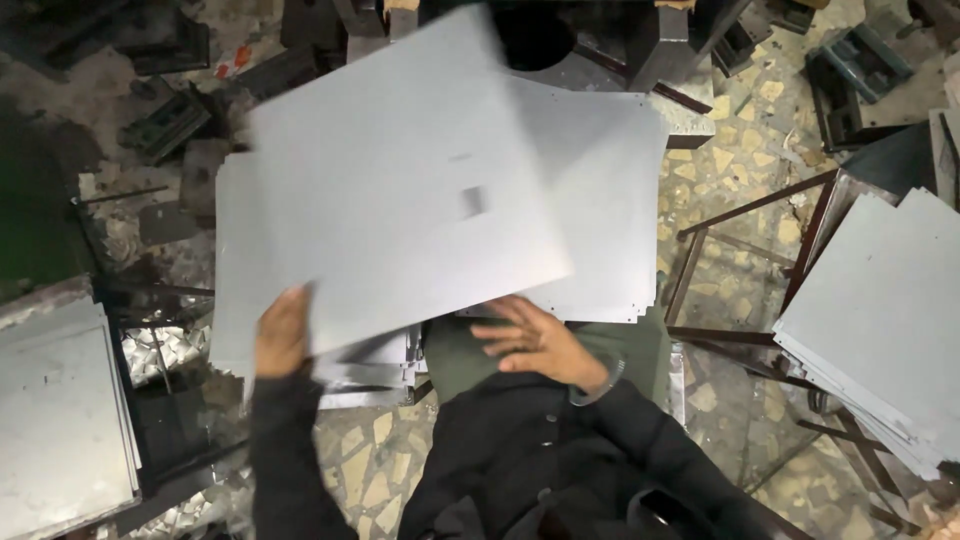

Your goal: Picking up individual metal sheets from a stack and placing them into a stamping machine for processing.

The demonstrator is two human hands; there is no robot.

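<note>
My left hand (281, 333) grips the near left edge of a large grey metal sheet (400, 180), which is lifted and tilted, blurred with motion. A small rectangular cut-out shows in its middle. My right hand (537, 338) is spread open, palm down, just below the sheet's near right edge, over my lap. Beneath the lifted sheet lie two stacks of similar sheets, one at the left (232, 290) and one at the right (615, 200).
Another stack of grey sheets (880, 320) rests on a dark metal frame stand (720, 270) at the right. A grey sheet pile (55, 420) sits at the lower left. Dark machine parts (170, 120) and scrap lie on the stone-chip floor (730, 150).
</note>
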